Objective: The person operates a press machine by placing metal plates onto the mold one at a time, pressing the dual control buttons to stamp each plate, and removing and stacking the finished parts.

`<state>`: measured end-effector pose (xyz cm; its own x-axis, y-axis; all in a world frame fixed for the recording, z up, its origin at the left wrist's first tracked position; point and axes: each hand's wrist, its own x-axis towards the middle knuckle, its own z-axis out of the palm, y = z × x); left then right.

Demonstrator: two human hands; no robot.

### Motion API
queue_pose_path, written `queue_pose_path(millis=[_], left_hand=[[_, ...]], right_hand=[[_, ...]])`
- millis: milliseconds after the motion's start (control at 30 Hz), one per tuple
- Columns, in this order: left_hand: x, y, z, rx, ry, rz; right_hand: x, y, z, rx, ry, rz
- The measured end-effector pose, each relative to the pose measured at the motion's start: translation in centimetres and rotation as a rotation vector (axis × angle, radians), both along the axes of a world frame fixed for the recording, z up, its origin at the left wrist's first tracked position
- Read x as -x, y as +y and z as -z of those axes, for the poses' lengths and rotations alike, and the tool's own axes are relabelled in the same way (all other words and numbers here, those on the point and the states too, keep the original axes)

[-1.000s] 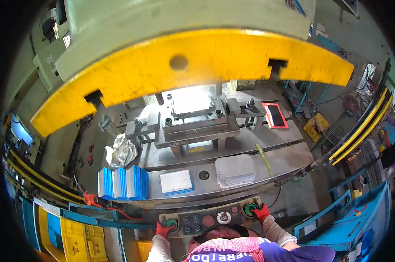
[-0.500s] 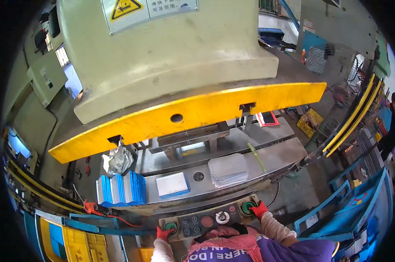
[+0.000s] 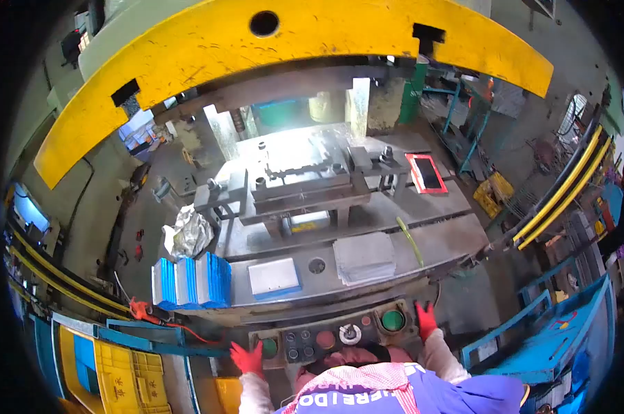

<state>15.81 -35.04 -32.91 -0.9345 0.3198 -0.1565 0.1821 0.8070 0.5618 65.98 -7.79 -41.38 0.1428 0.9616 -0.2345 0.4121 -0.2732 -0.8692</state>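
My left hand (image 3: 248,359), in a red glove, is off to the left of the left green button (image 3: 269,347) with its fingers spread. Just right of the larger green button (image 3: 393,320) is my red-gloved right hand (image 3: 426,319), open and holding nothing. Both buttons belong to a control panel (image 3: 298,334) with several other knobs. Behind it, on the press bed, lie a stack of grey metal sheets (image 3: 364,257), a smaller white-topped stack (image 3: 274,277) and blue-edged stacks (image 3: 213,279). A metal die (image 3: 301,183) stands under the raised yellow press ram (image 3: 339,31).
A crumpled plastic bag (image 3: 189,233) and a red-framed dark panel (image 3: 428,173) lie on the bed. A yellow-green strip (image 3: 410,241) is near its right side. Yellow crates (image 3: 129,379) stand at left, a blue cart (image 3: 553,345) at right.
Both hands have come off the green buttons and moved outward, fingers now spread. The yellow ram has risen, uncovering the die and the bed behind it.
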Motion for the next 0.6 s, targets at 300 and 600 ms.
queue_pose_path(millis=[300,600], left_hand=[[-3.7,16.7,-25.8,-0.821,0.321,0.772],[6.2,42.7,-37.4,-1.395,-0.759,0.913]], right_hand=[[8.9,4.0,-26.8,-0.934,-0.44,-0.13],[19.0,4.2,-28.0,-0.933,-0.596,-0.683]])
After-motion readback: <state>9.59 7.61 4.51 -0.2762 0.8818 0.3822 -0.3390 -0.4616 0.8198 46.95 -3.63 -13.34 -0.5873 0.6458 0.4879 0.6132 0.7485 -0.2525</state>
